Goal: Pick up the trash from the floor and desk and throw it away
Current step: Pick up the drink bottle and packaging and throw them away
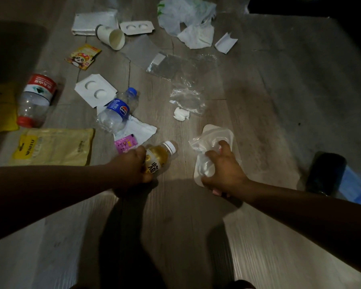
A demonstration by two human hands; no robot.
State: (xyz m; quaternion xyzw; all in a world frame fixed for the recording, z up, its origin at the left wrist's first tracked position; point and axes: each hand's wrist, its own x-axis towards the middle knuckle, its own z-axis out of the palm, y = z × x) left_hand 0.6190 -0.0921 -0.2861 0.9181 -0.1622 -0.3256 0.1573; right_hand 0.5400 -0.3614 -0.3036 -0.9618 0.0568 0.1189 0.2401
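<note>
A yellow drink bottle (158, 157) was held in the curled left grip (131, 170). A white tray (218, 132) and clear wrap (198, 143) were held in the curled right grip (225, 172).

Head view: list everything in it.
yellow bottle: 1, yellow, left hand
blue-label bottle: 1, clear, centre left
red-label bottle: 1, clear, far left
cup: 1, white, top
card trays: 2, white, top, centre left
wrapper: 1, yellow, upper left
yellow bag: 1, yellow, lower left
pink packet: 1, pink, by left hand
clear bags: 2, clear, centre
tissue: 1, white, top right
plastic tray: 1, whitish, right hand
left hand: grips yellow bottle
right hand: grips plastic tray
</note>
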